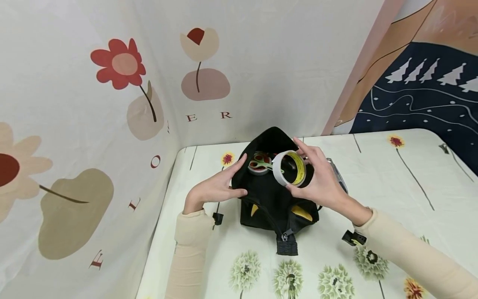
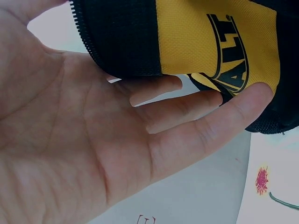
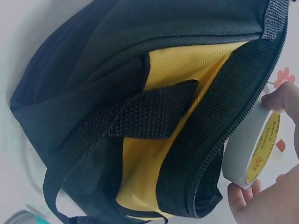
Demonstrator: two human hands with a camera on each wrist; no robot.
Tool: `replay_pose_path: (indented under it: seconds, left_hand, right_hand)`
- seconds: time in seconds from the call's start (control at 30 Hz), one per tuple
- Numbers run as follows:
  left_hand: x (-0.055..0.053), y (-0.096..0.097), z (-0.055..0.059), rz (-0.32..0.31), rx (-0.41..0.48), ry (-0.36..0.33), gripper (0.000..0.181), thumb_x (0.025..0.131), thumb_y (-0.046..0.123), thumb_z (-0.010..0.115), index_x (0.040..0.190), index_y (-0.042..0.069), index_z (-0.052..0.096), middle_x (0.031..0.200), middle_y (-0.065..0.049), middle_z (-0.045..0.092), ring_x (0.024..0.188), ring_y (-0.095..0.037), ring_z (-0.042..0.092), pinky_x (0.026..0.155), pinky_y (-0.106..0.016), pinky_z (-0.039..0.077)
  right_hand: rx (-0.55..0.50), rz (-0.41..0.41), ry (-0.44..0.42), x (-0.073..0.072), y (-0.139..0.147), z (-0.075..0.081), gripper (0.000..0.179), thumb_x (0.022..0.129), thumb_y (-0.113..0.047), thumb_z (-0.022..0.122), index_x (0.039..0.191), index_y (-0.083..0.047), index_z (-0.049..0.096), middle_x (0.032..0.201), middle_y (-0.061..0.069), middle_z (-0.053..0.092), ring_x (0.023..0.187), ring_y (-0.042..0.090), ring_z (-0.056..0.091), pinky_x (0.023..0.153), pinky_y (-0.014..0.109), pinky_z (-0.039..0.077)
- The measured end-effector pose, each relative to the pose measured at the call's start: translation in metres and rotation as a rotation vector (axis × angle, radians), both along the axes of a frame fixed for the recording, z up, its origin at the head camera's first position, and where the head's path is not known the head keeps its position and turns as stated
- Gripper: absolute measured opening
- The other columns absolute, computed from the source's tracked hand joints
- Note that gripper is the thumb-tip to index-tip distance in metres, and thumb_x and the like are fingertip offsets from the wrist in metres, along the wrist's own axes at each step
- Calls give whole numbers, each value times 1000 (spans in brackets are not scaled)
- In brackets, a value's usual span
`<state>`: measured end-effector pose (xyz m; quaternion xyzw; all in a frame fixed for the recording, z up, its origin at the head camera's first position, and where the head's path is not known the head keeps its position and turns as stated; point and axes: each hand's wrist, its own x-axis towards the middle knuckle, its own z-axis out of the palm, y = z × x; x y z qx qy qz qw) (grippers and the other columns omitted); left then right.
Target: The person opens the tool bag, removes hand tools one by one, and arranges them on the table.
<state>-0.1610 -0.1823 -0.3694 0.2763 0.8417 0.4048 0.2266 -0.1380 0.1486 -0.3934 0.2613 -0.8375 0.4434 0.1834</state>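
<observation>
A black fabric bag (image 1: 261, 191) with yellow panels stands on the table, its zippered mouth spread wide. My left hand (image 1: 216, 187) lies against its left side, with straight fingers (image 2: 201, 133) touching the yellow panel (image 2: 187, 37) outside. Above the mouth, my right hand (image 1: 323, 178) grips a roll of white tape (image 1: 278, 172) between thumb and fingers. The roll's yellow printed core (image 3: 264, 149) faces the palm in the right wrist view. Inside the bag lie green-handled scissors (image 1: 257, 165) and a round white-and-red item, partly hidden. The bag's depths are too dark to make out.
A grey-edged object (image 1: 337, 176) sits behind my right hand, mostly covered. A black strap with a zipper pull (image 1: 286, 245) hangs at the bag's front. The table (image 1: 392, 232) has a flower-print cloth, and printed fabric walls (image 1: 280, 62) stand behind and to the left.
</observation>
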Motion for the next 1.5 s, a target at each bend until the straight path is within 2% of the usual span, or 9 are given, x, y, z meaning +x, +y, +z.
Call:
replay_pose_path:
  seconds: [0.1,0.17,0.33,0.43,0.67,1.03,1.23,1.5]
  left_hand:
    - [0,0,0,-2,6,-1,105,106,15,72,179,14,-3,187,-8,-1,172,-29,3,136,-58,15]
    - [0,0,0,-3,7,0,105,107,15,72,179,14,-3,187,-8,-2,172,-29,3,136,-59,16]
    - [0,0,0,-4,11,-1,104,107,14,71,180,14,-3,187,-8,-2,172,-30,3,136,-59,15]
    - [-1,0,0,-6,12,-3,104,107,14,71,180,14,-3,187,-8,-2,172,-30,3,136,-59,16]
    - [-1,1,0,-9,14,-1,104,107,14,71,179,14,-3,187,-8,-1,172,-29,3,136,-59,15]
    - [-1,1,1,-9,9,2,105,106,15,72,180,14,-3,187,-8,-1,172,-30,3,136,-59,15]
    - [-1,1,2,-7,16,0,105,106,14,72,180,14,-3,187,-7,-1,172,-29,3,136,-59,14]
    - [-2,1,0,-6,15,3,104,106,11,71,180,14,-3,187,-8,-1,172,-30,3,136,-60,15]
  right_hand:
    - [-10,-10,14,0,4,2,114,70,-7,96,171,-12,44,136,22,60,118,37,62,100,46,51]
    - [-24,-12,19,0,6,3,115,69,-6,96,171,-12,44,136,22,60,119,37,62,101,44,52]
    - [-57,-14,20,0,12,6,115,69,-2,96,171,-9,43,136,23,59,125,34,58,103,17,47]
    - [-69,-25,15,0,17,7,115,69,0,96,171,-9,43,136,24,60,125,31,56,103,11,45]
    - [-88,-67,11,0,31,11,116,68,1,94,171,-13,44,136,23,60,124,24,54,102,14,45]
    - [-48,-174,6,-1,55,10,117,68,3,95,172,-13,44,133,25,62,123,17,50,101,5,42]
    - [-30,-233,-17,-2,68,7,118,68,5,95,172,-14,43,133,25,60,124,21,49,101,4,39]
    - [-3,-305,-49,-8,86,-4,119,69,2,95,173,-13,40,134,28,58,126,35,50,98,3,35]
